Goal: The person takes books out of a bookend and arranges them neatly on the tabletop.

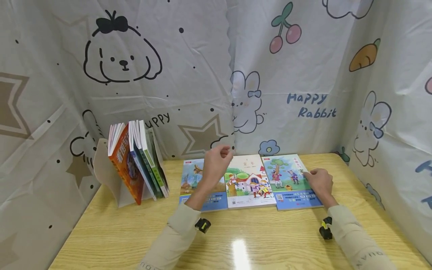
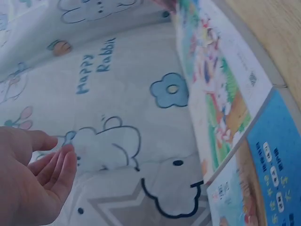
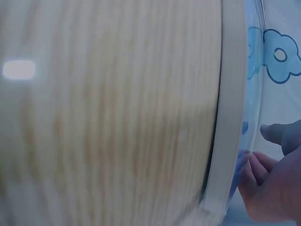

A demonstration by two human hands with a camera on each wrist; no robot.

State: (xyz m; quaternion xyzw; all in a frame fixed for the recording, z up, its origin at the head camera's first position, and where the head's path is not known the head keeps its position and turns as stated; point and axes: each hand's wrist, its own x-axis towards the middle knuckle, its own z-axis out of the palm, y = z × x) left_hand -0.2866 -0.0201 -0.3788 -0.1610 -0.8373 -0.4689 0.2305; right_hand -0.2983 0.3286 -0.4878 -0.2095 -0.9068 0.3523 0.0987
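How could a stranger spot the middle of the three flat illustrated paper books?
Face the yellow wood-grain table; look along its far edge. There, a white-covered rectangular book lies between the blue-bottomed left book and blue-bottomed right book. Its white bottom strip sets it apart.

High head view faces forward and down; close, sideways wrist views share the curtain [image 2: 141, 54].

Row across the table [image 1: 270, 232]

A middle book [image 1: 248, 178] lies between left book [image 1: 189, 175] and right book [image 1: 287, 178]; standing books [image 1: 146, 157] lean in a holder [image 1: 104, 168] leftward. A curtain [image 1: 199, 56] hangs behind. The right hand [image 1: 321, 184] is at the right book's right edge.
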